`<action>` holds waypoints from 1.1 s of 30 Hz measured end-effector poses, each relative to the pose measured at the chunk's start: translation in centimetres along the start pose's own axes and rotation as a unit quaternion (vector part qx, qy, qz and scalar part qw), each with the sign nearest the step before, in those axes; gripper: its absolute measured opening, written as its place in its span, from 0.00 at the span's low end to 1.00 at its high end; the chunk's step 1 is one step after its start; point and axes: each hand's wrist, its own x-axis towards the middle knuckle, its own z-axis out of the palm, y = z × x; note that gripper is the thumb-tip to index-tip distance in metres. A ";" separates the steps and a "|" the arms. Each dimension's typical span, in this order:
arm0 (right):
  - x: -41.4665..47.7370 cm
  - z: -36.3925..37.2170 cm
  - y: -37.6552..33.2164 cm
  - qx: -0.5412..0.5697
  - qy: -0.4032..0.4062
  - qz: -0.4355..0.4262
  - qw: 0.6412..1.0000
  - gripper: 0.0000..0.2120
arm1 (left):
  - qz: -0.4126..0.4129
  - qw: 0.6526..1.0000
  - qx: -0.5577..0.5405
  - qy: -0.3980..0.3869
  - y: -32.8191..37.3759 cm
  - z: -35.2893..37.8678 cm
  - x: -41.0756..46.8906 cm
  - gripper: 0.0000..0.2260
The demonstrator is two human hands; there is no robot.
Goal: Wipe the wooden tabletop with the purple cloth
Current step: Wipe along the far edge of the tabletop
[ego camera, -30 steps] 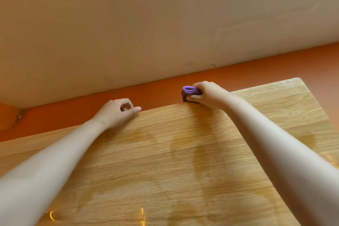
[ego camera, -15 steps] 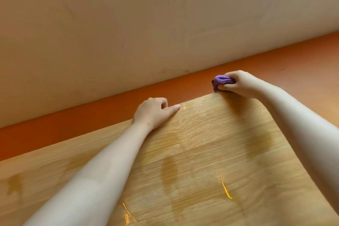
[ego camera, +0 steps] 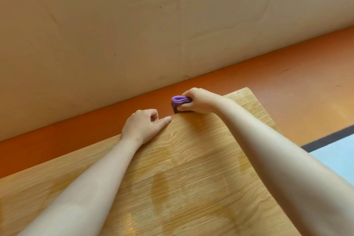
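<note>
Fingers of the person's right hand (ego camera: pixel 198 100) are pinching a folded purple cloth (ego camera: pixel 178 102) against the far edge of the light wooden tabletop (ego camera: pixel 191 178), while the left hand (ego camera: pixel 142 127) is resting beside it, fingers curled over that edge, thumb flat, holding nothing; no writing is showing anywhere.

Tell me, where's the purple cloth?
The purple cloth is bunched in the right hand at the tabletop's far edge, just right of the left hand.

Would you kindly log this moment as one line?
right hand: grips purple cloth at tabletop far edge | left hand: braced on far edge | damp streaks visible
</note>
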 end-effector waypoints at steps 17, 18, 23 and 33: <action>-6.8 -8.1 13.3 0.114 0.222 0.172 0.953 0.06 | -0.003 1.000 0.001 0.001 0.0 0.1 0.2 0.25; -7.1 -7.6 13.5 0.199 0.242 0.169 0.934 0.04 | -0.003 1.000 0.003 0.002 0.0 0.0 0.1 0.24; -8.2 -5.5 13.5 0.355 0.243 0.164 0.888 0.04 | -0.004 1.000 0.001 0.004 0.2 -0.1 -0.1 0.23; -19.9 -0.3 14.4 0.352 0.231 0.186 0.888 0.06 | 0.021 1.000 -0.014 -0.002 0.0 0.0 0.1 0.25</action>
